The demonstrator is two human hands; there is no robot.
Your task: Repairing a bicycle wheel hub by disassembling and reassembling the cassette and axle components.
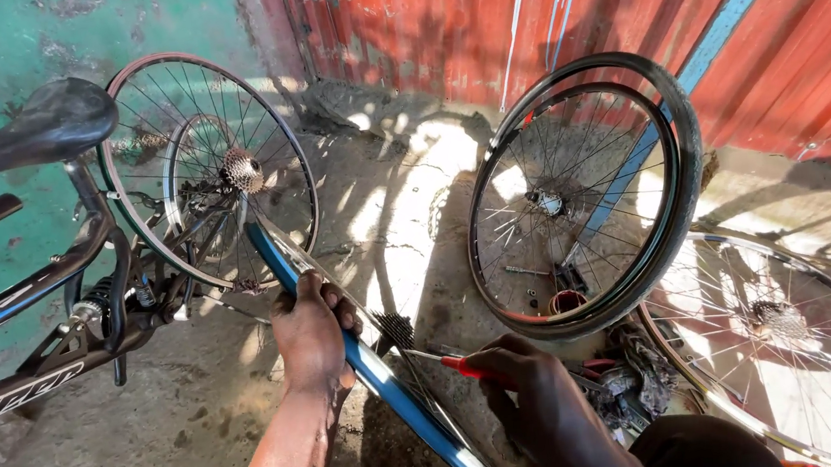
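A: Now, where did you have the blue rim (377, 375)?

B: Log it as on edge, running diagonally in front of you, its top end just beside the bare rear wheel (208, 171) of the black bicycle (45, 292).

A: And your hands?

B: Your left hand (313, 335) was clenched over the blue rim's upper edge. Your right hand (537, 402), on the rim's far side, gripped a red-handled tool (460, 363), tip toward the sprocket (395, 329). A tyred wheel (585, 195) leaned well beyond the rim, against the red wall (767, 48).
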